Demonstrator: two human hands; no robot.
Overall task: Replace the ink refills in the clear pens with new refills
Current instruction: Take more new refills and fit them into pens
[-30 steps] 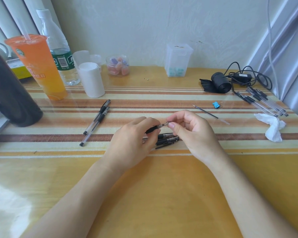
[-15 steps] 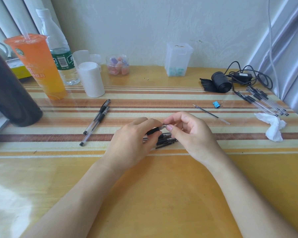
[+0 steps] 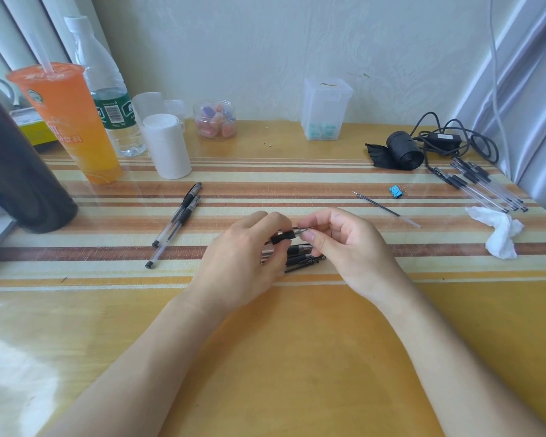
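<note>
My left hand (image 3: 243, 257) grips a clear pen (image 3: 286, 236) by its black grip, tip pointing right. My right hand (image 3: 344, 244) pinches the pen's clear tip cone between thumb and fingers. Beneath both hands lie several more pens and refills (image 3: 300, 258) in a small pile, partly hidden. Two clear pens (image 3: 177, 220) lie side by side on the left of the table. A single loose refill (image 3: 383, 208) lies to the right. A bundle of several clear pens (image 3: 483, 184) rests at the far right.
At the left back stand an orange drink cup (image 3: 73, 127), a water bottle (image 3: 108, 89), a white cup (image 3: 167, 146) and a dark flask (image 3: 16, 171). A candy jar (image 3: 215, 119), clear box (image 3: 325, 110), blue binder clip (image 3: 395, 190), black roll with cable (image 3: 404, 151) and crumpled tissue (image 3: 498, 231) sit further right.
My right hand's fingers have shifted slightly on the pen tip, as in a twisting motion; the pen and my left hand stay almost where they were.
</note>
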